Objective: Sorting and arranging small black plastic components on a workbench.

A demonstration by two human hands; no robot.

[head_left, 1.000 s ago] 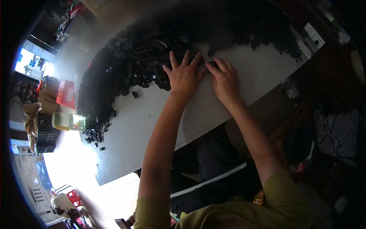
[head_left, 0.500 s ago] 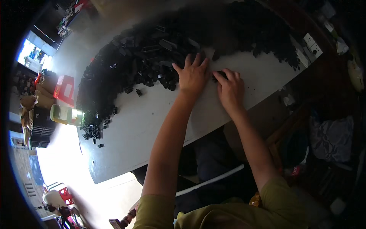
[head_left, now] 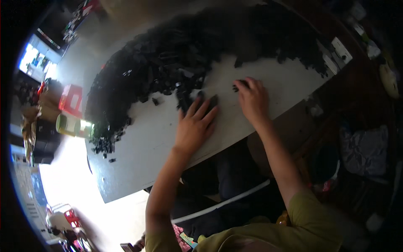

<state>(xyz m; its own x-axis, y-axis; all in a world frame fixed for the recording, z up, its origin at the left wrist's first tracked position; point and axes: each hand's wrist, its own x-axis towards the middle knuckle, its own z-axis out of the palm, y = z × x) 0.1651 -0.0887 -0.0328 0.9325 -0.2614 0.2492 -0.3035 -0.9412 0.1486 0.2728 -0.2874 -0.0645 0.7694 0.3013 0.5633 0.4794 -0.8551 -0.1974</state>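
A big heap of small black parts (head_left: pixel 168 54), some of them long and flat, curves across the pale table (head_left: pixel 147 126). My left hand (head_left: pixel 194 128) lies with its fingers spread on the tabletop, at the near edge of the heap. Its fingertips touch several loose black parts (head_left: pixel 184 98). To the right, my right hand (head_left: pixel 255 98) is closed on a small dark part (head_left: pixel 240 86) between thumb and fingers. The exact kind of these parts is too dark to make out.
At the table's left edge stands a clear plastic jar (head_left: pixel 73 126), with a red plastic stool (head_left: pixel 70 100) behind it. A white power strip (head_left: pixel 341 50) lies at the far right edge. A pale patterned cloth bag (head_left: pixel 364 149) sits low on the right.
My left hand has moved back toward me and a little left, dragging several black parts out of the heap. My right hand has stayed nearly in place with its dark part.
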